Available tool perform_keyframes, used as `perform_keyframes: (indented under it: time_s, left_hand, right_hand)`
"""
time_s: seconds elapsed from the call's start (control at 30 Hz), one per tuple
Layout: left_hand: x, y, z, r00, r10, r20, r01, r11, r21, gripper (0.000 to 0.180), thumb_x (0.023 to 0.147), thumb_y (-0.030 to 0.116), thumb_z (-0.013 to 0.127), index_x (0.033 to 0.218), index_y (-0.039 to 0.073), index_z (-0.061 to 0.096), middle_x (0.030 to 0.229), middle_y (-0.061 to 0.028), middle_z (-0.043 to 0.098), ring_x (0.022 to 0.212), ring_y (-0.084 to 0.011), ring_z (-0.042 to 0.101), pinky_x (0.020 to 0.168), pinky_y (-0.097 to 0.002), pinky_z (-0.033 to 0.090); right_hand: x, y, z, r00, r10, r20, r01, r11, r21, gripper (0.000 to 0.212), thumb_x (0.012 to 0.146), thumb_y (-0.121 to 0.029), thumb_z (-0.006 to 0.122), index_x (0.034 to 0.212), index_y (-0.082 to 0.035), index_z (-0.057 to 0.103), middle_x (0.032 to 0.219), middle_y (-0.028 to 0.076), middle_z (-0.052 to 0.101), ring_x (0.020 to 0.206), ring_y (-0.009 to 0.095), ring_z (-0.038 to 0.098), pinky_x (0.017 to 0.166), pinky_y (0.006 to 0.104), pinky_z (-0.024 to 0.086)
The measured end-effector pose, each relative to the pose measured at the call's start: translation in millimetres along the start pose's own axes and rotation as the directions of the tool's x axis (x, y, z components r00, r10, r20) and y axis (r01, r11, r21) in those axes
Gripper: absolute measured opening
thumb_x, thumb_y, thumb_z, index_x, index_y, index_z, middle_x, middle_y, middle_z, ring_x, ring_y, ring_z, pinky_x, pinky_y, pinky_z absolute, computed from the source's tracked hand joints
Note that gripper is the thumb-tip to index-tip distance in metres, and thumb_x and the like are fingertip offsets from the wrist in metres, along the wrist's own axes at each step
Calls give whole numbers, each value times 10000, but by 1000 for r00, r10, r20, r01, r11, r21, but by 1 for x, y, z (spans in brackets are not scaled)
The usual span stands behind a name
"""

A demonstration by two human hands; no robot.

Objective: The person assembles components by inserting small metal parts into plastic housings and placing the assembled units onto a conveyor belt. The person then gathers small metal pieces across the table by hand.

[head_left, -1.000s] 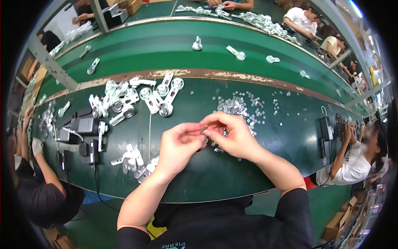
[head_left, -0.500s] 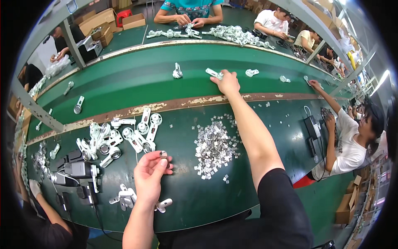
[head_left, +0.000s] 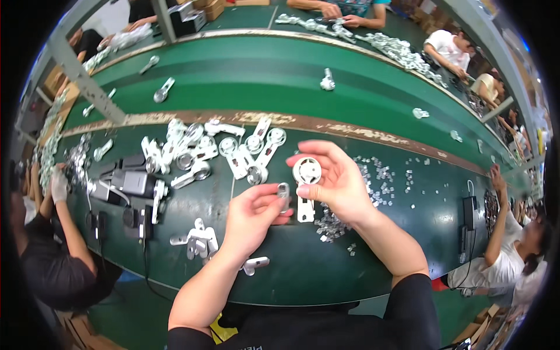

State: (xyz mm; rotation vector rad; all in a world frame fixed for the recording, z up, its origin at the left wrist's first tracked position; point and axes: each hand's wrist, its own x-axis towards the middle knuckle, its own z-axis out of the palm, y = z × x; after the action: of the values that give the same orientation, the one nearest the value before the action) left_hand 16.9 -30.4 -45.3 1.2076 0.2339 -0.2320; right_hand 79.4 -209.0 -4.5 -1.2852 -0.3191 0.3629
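Just left of the frame's centre, the left hand [head_left: 249,220] pinches a small grey oval piece [head_left: 283,195] upright at its fingertips. Near the centre, the right hand [head_left: 343,188] is clamped on a white round-headed part [head_left: 307,171] (its straight arm points downward), thumb across its middle, palm to its right.

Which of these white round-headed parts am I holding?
The white round-headed part pinched in your right hand; the similar parts nearby lie loose on the green table or belt.
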Motion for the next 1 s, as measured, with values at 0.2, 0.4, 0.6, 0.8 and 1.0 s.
perform_keyframes:
  time_s: [0.2, 0.4, 0.6, 0.8, 1.0]
  left_hand:
    - [-3, -2, -1, 995, -58, 85, 60, 998, -18, 299, 955, 49, 558, 1235, -53, 528, 1036, -136, 679, 914, -185, 683, 778, -305, 595]
    - [-2, -4, -5, 994, -44, 102, 50, 997, -53, 301, 954, 49, 557, 1233, -61, 528, 1053, -141, 675, 932, -193, 682, 793, -318, 599]
    - [-1, -6, -5, 989, -62, 137, 69, 997, -45, 294, 956, 40, 542, 1232, -63, 537, 1072, -149, 670, 948, -203, 681, 820, -329, 596]
    - [-1, -7, -8, 987, -69, 147, 85, 991, -102, 279, 961, 46, 539, 1217, -64, 547, 1088, -159, 663, 975, -234, 678, 850, -367, 592]
    - [-2, -8, -7, 978, -98, 183, 127, 980, -154, 240, 960, 65, 559, 1166, -53, 587, 1081, -164, 662, 995, -258, 674, 873, -394, 584]
  right_hand:
    - [-10, 26, 5, 999, -35, -33, 28, 978, -207, 530, 741, 71, 766, 1220, 25, 545, 1051, 81, 624, 962, 137, 617, 866, 292, 525]
    - [-9, 25, 7, 1000, -23, -17, 16, 939, -344, 497, 787, 37, 749, 1243, -7, 556, 1032, 54, 629, 925, 100, 608, 775, 250, 522]
    - [-5, 24, 5, 1000, -3, -20, -3, 957, -290, 497, 823, 54, 703, 1279, -22, 520, 957, 64, 650, 853, 80, 627, 766, 225, 531]
    - [-5, 32, 4, 999, -14, -40, -1, 939, -344, 499, 827, 63, 691, 1285, -31, 519, 936, 54, 648, 820, 76, 633, 710, 204, 517]
    - [-12, 30, 1, 1000, -7, -11, 2, 921, -389, 482, 832, 61, 684, 1272, -31, 511, 941, 40, 626, 846, 67, 619, 720, 211, 516]
